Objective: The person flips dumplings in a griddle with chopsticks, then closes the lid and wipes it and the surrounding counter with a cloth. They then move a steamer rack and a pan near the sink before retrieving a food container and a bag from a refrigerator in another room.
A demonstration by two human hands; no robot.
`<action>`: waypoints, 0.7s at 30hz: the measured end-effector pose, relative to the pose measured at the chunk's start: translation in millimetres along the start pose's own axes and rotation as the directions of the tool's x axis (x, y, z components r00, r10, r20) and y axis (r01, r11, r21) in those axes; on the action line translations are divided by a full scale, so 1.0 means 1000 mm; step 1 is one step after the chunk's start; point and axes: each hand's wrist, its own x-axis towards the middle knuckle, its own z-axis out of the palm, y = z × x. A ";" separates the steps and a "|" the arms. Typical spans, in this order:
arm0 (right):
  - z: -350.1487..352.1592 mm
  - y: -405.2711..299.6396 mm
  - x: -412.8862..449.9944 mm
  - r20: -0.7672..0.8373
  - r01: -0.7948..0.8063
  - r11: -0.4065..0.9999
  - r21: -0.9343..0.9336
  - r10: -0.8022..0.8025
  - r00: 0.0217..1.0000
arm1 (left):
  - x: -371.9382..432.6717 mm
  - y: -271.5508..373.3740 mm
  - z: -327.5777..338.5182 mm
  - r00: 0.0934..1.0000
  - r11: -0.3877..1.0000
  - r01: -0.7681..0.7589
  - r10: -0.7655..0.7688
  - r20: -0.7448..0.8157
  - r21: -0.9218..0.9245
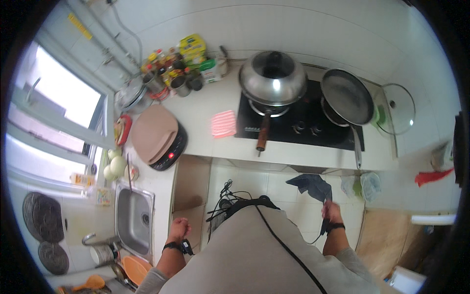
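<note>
My right hand (331, 211) grips one end of a dark blue-grey cloth (312, 185), which hangs out over the floor in front of the counter. My left hand (180, 228) is beside the counter edge near the sink, its fingers curled, with nothing seen in it. A folded pink-and-white striped cloth (223, 124) lies on the counter left of the black gas hob (282, 126). On the hob's left burner stands a steel wok with a domed lid (273, 79); a dark frying pan (347, 97) is on the right, tilted.
A steel sink (134, 220) and a pinkish-topped appliance (156, 134) are at left. Condiment bottles (169, 66) crowd the back corner. A glass lid (398, 108) leans by the right wall. Clear plastic containers (370, 186) are low at right. Black cables (227, 193) hang near my waist.
</note>
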 end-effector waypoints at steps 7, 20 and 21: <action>0.043 0.030 -0.017 -0.050 -0.310 0.951 -0.010 0.309 0.950 | -0.017 0.005 0.001 0.994 0.996 -0.011 0.001 -0.107 -0.088; 0.100 -0.032 -0.009 0.034 -0.087 0.962 -0.258 0.099 0.994 | -0.025 -0.019 0.001 0.992 0.986 0.031 -0.050 -0.112 -0.163; 0.098 -0.027 -0.007 0.039 -0.085 0.960 -0.265 0.098 0.994 | -0.024 -0.025 0.000 0.992 0.982 0.029 -0.051 -0.116 -0.186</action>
